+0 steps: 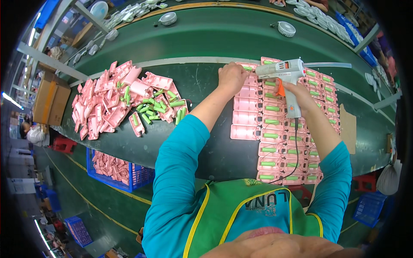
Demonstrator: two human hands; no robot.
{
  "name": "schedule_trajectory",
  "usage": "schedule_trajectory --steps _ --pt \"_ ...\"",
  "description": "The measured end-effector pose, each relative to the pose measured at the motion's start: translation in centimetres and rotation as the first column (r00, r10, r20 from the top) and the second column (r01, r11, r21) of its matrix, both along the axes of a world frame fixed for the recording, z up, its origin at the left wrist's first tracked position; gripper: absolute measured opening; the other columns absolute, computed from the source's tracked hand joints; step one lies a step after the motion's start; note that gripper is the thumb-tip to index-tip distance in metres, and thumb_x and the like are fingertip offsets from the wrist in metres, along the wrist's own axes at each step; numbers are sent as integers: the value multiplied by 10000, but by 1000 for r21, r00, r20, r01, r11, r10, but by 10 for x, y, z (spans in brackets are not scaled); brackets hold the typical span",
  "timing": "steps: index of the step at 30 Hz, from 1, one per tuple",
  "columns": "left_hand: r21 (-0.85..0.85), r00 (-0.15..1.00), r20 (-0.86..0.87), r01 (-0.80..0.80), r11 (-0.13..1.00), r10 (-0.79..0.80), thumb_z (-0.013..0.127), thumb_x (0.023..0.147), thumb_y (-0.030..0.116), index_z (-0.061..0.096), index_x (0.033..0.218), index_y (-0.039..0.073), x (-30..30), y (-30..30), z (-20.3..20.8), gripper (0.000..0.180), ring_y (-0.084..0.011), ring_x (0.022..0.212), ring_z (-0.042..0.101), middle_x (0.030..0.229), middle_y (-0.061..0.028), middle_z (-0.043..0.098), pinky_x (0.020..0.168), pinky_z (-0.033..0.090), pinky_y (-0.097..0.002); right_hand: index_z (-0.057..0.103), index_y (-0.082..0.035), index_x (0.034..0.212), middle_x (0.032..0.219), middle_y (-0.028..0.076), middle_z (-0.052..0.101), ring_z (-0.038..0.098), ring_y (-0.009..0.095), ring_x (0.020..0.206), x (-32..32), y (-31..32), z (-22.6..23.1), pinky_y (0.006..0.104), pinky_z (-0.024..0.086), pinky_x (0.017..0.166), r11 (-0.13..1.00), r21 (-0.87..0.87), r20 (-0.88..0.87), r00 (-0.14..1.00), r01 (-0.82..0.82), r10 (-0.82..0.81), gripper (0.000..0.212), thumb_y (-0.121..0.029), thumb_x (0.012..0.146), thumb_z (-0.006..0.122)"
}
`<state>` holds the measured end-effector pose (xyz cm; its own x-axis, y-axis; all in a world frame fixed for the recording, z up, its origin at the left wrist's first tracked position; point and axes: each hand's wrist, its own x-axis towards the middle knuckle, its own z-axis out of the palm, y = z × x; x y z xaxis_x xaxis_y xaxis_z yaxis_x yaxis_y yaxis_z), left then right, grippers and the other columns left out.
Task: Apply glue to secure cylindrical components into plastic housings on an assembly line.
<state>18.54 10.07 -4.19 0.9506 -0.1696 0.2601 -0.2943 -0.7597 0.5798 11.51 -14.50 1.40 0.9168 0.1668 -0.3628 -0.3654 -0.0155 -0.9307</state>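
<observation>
My right hand (299, 95) is wrapped around a white hot glue gun (289, 71), with a finger at its orange trigger (281, 88). Its nozzle points left toward my left hand (232, 78). The fingers of that hand are closed at a green battery cell (248, 68), in the top housing of the leftmost column; the fingertips are partly hidden. Below it, pink plastic housing halves (245, 118) in this column lie without cells. Columns to the right hold pink housings, each with a green cell (271, 135) and thin wires. The gun's black cord (297, 146) trails over them.
On the left of the table (206, 150) lies a heap of pink housings (101, 103) with loose green cells (155, 105). Blue crate (133, 172) with pink parts stands below. Beyond runs a green conveyor (215, 36) carrying small white fans (168, 18). Cardboard (347, 129) lies right.
</observation>
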Motion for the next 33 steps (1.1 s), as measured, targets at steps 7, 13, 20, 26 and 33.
schedule_trajectory --steps 7,13,20,26,33 --pt "102 992 106 51 993 -62 691 829 314 718 794 64 0 3 7 254 -309 929 591 926 -116 632 818 390 -454 599 -63 1151 1001 68 690 656 171 925 -1 3 4 308 514 684 1000 -25 0 1000 1 -1 341 -309 915 594" --pt "148 982 177 45 988 -72 639 861 301 715 803 60 3 2 4 259 -304 943 570 946 -108 625 832 384 -453 604 -61 1150 992 56 691 643 152 894 0 5 4 301 497 679 999 -38 6 1000 -5 5 343 -301 905 602" --pt "-240 968 -142 170 956 -208 559 882 268 712 768 104 20 8 -7 252 -295 1000 586 998 -81 622 853 410 -452 594 -31 1174 1002 64 677 651 179 936 4 0 -7 295 493 730 999 -34 37 999 -25 26 325 -236 924 560" --pt "-132 947 -176 247 960 -268 560 914 205 702 815 44 18 14 2 236 -263 840 636 938 -91 600 792 491 -371 608 -51 1132 966 46 674 573 140 907 -2 9 9 326 464 786 997 -68 28 999 -43 45 340 -296 897 619" --pt "35 966 -56 256 966 -253 538 911 218 703 828 77 13 15 5 232 -293 998 582 973 -92 608 873 412 -449 610 -51 1121 958 50 670 569 139 891 2 5 1 323 462 784 994 -87 35 997 -60 63 337 -304 899 607"
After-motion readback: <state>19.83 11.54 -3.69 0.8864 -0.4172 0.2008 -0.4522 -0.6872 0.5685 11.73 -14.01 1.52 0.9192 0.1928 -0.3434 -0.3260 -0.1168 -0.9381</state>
